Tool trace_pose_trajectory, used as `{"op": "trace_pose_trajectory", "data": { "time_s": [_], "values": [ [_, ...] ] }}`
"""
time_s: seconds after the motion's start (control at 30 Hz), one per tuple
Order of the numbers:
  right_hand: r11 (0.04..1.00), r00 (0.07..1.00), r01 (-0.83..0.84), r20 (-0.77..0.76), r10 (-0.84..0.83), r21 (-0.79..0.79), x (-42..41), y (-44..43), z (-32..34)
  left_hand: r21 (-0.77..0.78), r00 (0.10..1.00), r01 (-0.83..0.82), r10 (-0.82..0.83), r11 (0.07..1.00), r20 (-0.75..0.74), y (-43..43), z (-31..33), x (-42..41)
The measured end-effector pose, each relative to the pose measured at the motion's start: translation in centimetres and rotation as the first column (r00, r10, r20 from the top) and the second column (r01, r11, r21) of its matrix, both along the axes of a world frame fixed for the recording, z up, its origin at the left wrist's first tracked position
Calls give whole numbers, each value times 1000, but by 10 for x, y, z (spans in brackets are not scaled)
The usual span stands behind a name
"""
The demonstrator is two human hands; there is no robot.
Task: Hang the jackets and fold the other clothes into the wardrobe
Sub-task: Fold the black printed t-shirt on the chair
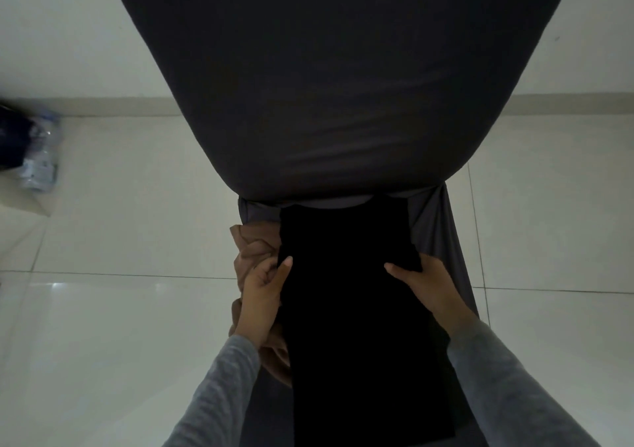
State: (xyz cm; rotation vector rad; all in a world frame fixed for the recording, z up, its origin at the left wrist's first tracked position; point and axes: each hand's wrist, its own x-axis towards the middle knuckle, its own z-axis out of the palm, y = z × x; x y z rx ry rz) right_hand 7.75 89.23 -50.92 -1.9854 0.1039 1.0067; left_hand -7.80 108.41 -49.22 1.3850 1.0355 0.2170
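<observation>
White glossy floor tiles (103, 309) spread far to the left of the left hand (264, 289), where a clear plastic-wrapped bundle (39, 162) lies by the foot of the pale wall (68, 35). It touches a dark object (13, 141) too blurred to identify — both well apart from the hand. Nearer, a crumpled brown garment (254, 244) bunches just left of and under the left hand, touching its knuckles. That hand, emerging from a grey left sleeve (219, 395), grasps the left edge of a long black garment (346, 326): thumb laid on top of the cloth, fingers curled at the edge. The black garment runs as a narrow strip between the two hands, from the lower frame edge, past both thumbs, to a point well beyond the fingertips. Behind it, and spreading wide above both hands, is a dark grey cloth (343, 86); whether the strip rests on that cloth or hangs before it cannot be told. The right hand (422, 282), out of a grey right sleeve (507, 388), clutches the strip's right edge at a bunched corner — thumb on top, pointing toward the left hand, fingers hidden behind the fold. Just right of that hand the dark grey cloth falls in folds, with more floor tiles farther right.
</observation>
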Motion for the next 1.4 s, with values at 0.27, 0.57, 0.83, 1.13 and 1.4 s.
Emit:
{"op": "trace_pose_trajectory", "data": {
  "time_s": [0.27,0.57,0.83,1.13,1.4],
  "values": [
    [974,958,200,187,-217,108,13,25,16,163,1000,-14,14,987,-3,14,17,18],
    [992,982,119,154,-111,-38,49,56,-6,138,986,8,15,990,-169,37,1,50],
    [984,918,170,354,-177,51,43,50,-14,177,972,-83,119,981,-204,35,-13,53],
    [981,858,193,482,-177,17,41,59,-18,292,970,-123,176,949,-165,23,1,65],
    [902,525,-288,735,429,-321,-42,24,-31,703,842,533,-376,471,-387,-41,-36,-1]
  ]
}}
